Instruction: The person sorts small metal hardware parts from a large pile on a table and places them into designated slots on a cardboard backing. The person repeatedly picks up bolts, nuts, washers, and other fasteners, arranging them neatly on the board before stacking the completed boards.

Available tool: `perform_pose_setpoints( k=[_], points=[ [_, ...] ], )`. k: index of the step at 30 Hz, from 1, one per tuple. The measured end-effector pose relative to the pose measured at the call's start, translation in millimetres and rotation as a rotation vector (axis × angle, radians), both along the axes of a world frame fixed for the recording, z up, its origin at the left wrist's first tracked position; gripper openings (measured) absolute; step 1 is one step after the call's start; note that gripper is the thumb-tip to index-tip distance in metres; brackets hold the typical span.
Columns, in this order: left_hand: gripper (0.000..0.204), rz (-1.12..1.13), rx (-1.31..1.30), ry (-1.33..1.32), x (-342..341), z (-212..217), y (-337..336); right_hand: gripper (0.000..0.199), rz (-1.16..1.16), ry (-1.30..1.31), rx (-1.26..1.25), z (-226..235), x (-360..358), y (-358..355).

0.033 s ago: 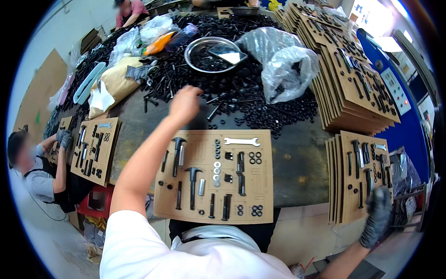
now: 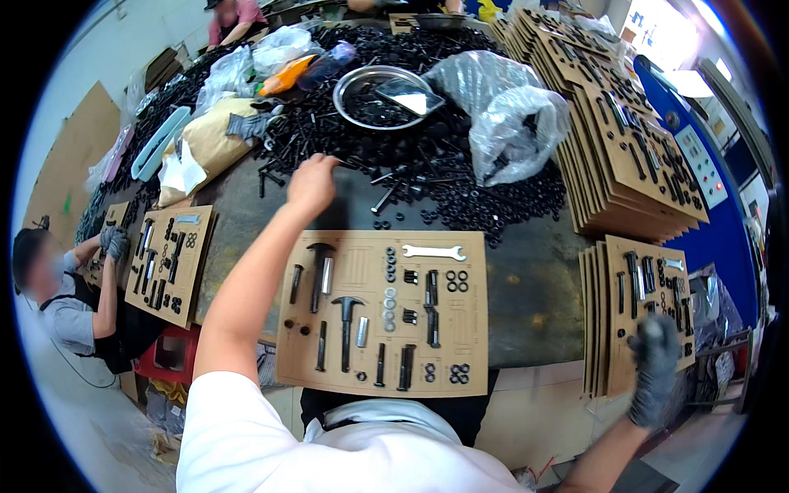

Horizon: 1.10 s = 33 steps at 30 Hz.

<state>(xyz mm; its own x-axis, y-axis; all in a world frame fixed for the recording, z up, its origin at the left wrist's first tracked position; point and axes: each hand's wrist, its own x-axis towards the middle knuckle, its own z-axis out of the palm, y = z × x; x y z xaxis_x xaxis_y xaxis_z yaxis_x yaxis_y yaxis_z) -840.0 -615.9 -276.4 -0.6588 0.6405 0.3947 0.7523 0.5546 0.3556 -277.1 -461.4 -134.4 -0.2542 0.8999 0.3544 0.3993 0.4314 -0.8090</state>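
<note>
A cardboard board [image 2: 382, 312] lies in front of me, set with black bolts, washers, nuts and a silver wrench [image 2: 433, 252]. My bare left hand [image 2: 312, 182] reaches past it to the near edge of the heap of black bolts [image 2: 427, 172]. Its fingers curl down among loose bolts and are hidden from me. My right hand [image 2: 657, 361], in a grey glove and blurred, rests on the lower corner of a small stack of filled boards [image 2: 637, 283] at the table's right edge.
A metal bowl [image 2: 382, 94] and clear plastic bags [image 2: 509, 115] sit on the heap. Tall stacks of filled boards [image 2: 633, 140] stand back right beside a blue machine [image 2: 715, 189]. A gloved co-worker [image 2: 57, 296] at left handles another board [image 2: 168, 263].
</note>
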Motion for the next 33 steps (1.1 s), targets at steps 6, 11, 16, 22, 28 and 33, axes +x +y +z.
perform_pose_setpoints(
  k=[6, 11, 16, 22, 28, 33],
  points=[
    [0.05, -0.223, 0.146, 0.126, -46, -42, -8, 0.032, 0.704, -0.354, 0.145, -57, -300, -16],
    [0.039, -0.352, 0.197, -0.003, -21, -29, 62, 0.038, 0.517, -0.483, 0.727, -138, -471, 26],
    [0.034, -0.292, 0.244, 0.067, -32, -49, 57, 0.043, 0.477, -0.772, 0.731, -163, -498, 9],
    [0.025, -0.248, 0.606, -0.11, -14, -7, 10, 0.033, 0.576, -0.355, 0.609, -127, -441, -1],
    [0.017, -0.586, 0.379, -0.705, 110, 31, -9, 0.036, 0.341, -0.225, -0.111, -47, -256, -37],
    [0.018, -0.801, 0.208, -0.415, 213, -11, 20, 0.032, 0.345, -0.131, -0.324, -95, -142, -55]
  ],
)
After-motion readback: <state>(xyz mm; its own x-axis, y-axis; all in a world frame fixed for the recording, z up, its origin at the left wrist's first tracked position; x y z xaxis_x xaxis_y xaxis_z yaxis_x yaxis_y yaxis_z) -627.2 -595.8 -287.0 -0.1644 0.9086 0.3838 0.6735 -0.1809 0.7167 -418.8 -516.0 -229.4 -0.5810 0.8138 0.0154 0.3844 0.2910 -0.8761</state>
